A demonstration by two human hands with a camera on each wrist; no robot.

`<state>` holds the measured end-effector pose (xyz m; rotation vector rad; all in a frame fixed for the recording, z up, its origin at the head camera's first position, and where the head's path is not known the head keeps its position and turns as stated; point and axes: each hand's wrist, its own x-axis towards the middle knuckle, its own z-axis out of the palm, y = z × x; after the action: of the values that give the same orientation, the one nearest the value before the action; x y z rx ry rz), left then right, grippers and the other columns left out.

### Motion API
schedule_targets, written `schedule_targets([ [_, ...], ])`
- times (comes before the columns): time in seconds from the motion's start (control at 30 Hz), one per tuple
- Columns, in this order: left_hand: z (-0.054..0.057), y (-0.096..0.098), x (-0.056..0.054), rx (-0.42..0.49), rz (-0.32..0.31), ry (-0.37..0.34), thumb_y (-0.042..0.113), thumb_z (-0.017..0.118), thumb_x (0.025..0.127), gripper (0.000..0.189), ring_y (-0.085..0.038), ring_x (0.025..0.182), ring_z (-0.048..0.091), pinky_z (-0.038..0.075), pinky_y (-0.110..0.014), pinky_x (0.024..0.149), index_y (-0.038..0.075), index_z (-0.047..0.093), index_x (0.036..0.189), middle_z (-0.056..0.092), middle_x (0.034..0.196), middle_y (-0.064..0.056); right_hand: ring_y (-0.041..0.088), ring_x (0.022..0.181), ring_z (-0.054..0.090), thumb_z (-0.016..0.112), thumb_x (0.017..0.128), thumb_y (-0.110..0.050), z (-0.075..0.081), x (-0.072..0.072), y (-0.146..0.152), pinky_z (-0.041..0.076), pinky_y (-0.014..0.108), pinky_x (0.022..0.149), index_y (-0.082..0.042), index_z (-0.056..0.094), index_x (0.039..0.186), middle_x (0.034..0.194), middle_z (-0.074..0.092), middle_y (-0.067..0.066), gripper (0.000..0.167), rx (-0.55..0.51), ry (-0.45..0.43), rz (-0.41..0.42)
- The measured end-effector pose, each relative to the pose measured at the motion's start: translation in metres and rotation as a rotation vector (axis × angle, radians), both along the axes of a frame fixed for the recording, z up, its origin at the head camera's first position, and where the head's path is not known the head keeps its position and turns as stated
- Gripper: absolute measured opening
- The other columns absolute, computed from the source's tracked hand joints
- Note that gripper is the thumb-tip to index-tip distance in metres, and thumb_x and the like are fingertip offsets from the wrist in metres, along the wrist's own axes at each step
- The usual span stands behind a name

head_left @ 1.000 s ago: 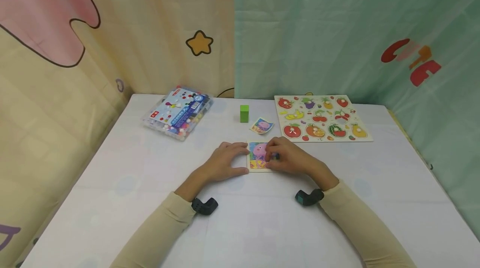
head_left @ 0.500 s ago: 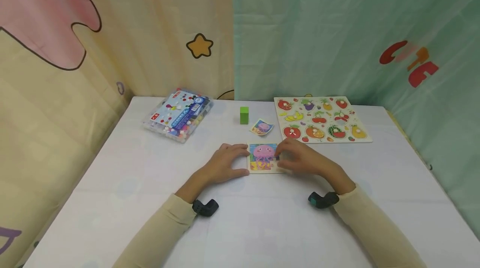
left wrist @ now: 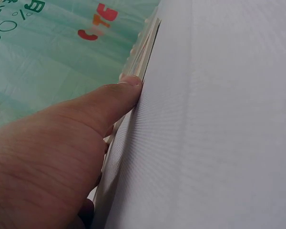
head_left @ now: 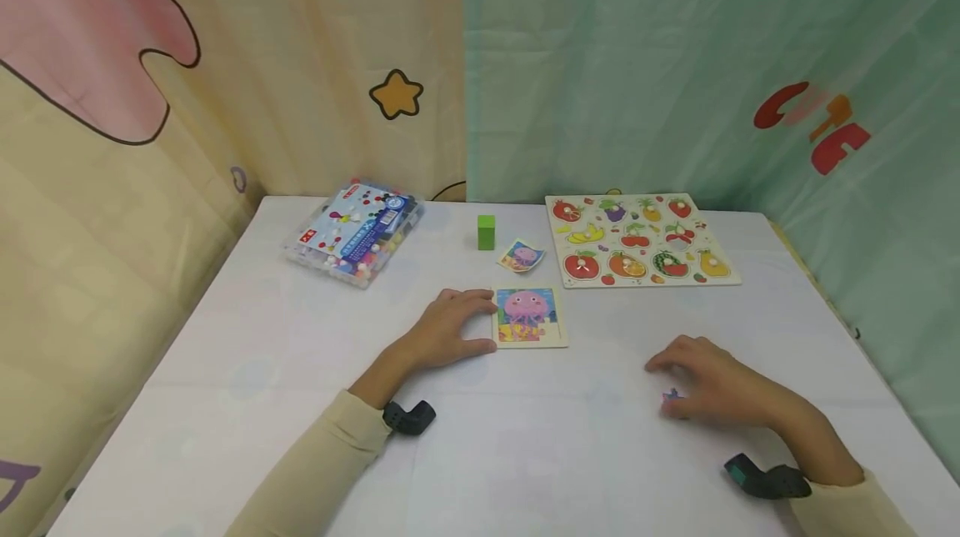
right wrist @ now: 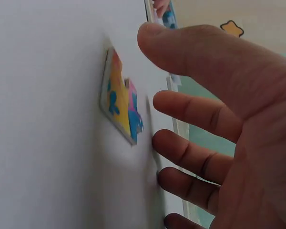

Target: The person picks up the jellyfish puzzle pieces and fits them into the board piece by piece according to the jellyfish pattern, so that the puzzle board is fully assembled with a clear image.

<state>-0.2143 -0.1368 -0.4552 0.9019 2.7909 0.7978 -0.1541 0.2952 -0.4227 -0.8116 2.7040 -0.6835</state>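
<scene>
In the head view, a small jigsaw puzzle point(head_left: 527, 316) with a pink jellyfish picture lies flat at the middle of the table, its lower right part bare. My left hand point(head_left: 442, 333) holds its left side, fingertips at the upper left edge and thumb at the lower left corner. The left wrist view shows that thumb point(left wrist: 119, 98) against the puzzle's edge. Farther right, my right hand point(head_left: 712, 387) is over a loose puzzle piece point(head_left: 671, 395), thumb and fingers spread apart. In the right wrist view the yellow, blue and pink piece point(right wrist: 119, 98) lies on the white cloth, apart from the fingers.
A jellyfish picture card point(head_left: 521, 255) and a green block point(head_left: 486, 233) stand behind the puzzle. A wooden fruit peg board point(head_left: 637, 241) lies at the back right, and a clear case of colored beads point(head_left: 356, 230) at the back left. Curtains border the table.
My right hand has left the puzzle and moved right and toward me, over the loose piece. The left hand has stayed at the puzzle's left edge.
</scene>
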Motion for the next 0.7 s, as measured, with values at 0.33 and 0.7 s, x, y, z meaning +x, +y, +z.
schedule_targets([
  [0.33,-0.001,0.001,-0.001,-0.001,-0.015,0.016,0.044,0.074,0.091,0.058,-0.027,0.132,0.042,0.036,-0.047,0.105,0.017,0.059,0.14,0.045,0.155,-0.003,0.009,0.115,0.037,0.094,0.07,-0.029,-0.02,0.026,0.031,0.029,0.027,0.091,-0.037,0.069,0.119,0.127,0.052,-0.005,0.055,-0.122,0.209,0.015],
  [0.7,0.0,0.0,0.0,-0.006,0.001,-0.004,0.045,0.074,0.092,0.057,-0.026,0.132,0.041,0.035,-0.046,0.106,0.019,0.059,0.14,0.043,0.156,-0.001,0.009,0.115,0.039,0.093,0.069,-0.014,-0.028,0.022,0.033,0.026,0.028,0.09,-0.037,0.071,0.107,0.125,0.055,-0.002,0.049,-0.208,0.273,0.019],
])
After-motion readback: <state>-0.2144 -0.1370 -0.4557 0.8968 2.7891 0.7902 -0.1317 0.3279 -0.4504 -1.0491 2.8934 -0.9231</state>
